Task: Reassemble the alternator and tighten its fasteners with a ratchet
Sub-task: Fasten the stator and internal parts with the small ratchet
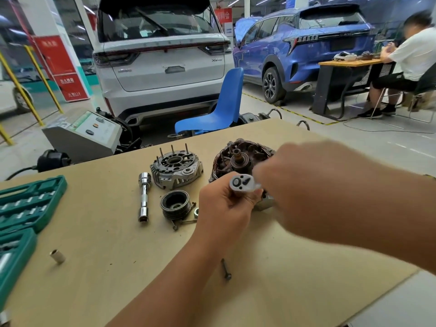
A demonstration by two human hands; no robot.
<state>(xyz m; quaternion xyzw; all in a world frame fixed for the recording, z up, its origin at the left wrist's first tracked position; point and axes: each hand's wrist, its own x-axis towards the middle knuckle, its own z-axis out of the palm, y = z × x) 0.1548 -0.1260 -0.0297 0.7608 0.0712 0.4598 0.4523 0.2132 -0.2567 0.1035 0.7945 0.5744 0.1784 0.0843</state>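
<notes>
Barely started, I'd say. The left hand (224,204) has its fingers (238,199) curled round the ratchet (243,183) head; the right hand (304,175) is a blur beside it, so I can't tell its grip. Just past the fingers sits the alternator body (238,154), rotor exposed. End cover (177,167), pulley (175,204) and a loose bolt (226,269) lie apart on the worktop (118,267), so nothing's fastened yet.

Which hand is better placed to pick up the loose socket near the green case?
Probably the left. The left hand grips the ratchet but sits nearer the socket; the blurred right hand is over the alternator body, farther away.
</notes>
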